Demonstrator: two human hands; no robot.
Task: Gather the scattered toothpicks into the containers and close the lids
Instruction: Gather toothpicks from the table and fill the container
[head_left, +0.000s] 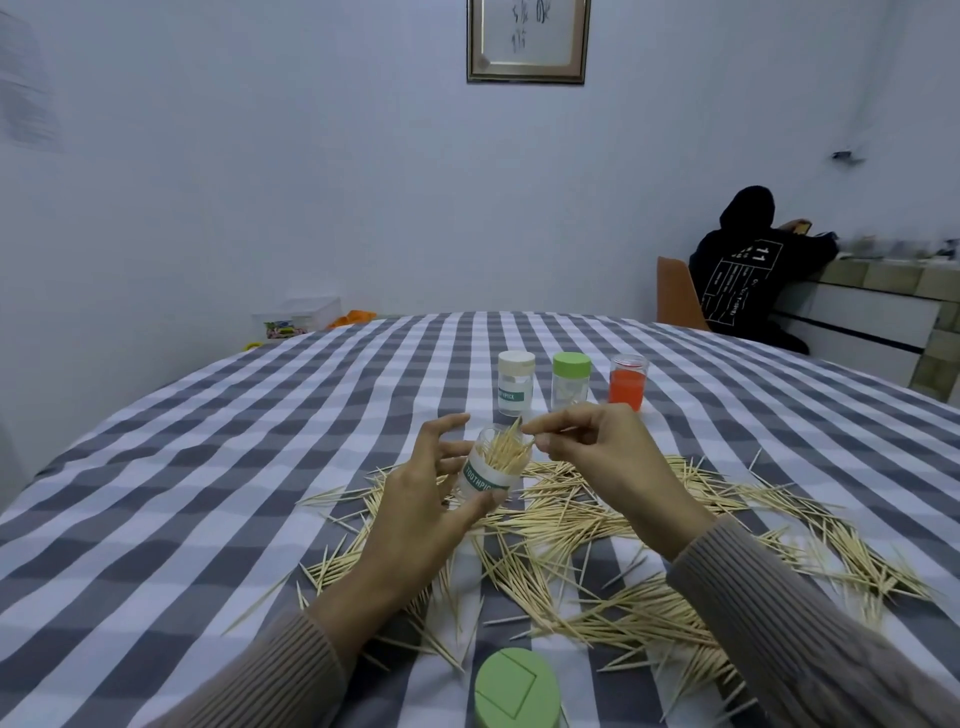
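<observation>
Across the grey-and-white checked tablecloth pale wooden toothpicks lie scattered, the left hand grips a tilted, open clear plastic toothpick jar above them, and the right hand pinches a few toothpicks at its mouth.

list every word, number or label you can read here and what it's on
"TOOTHPIC": green band on the open container that the left hand holds; the last letter is hidden.
"PICK": label on the white-lidded container; the start is turned away.
"11": back of the black hoodie on the seated person; the smaller print below it is too small to read.
Brush characters in the framed picture on the wall: too blurred to read.
</observation>
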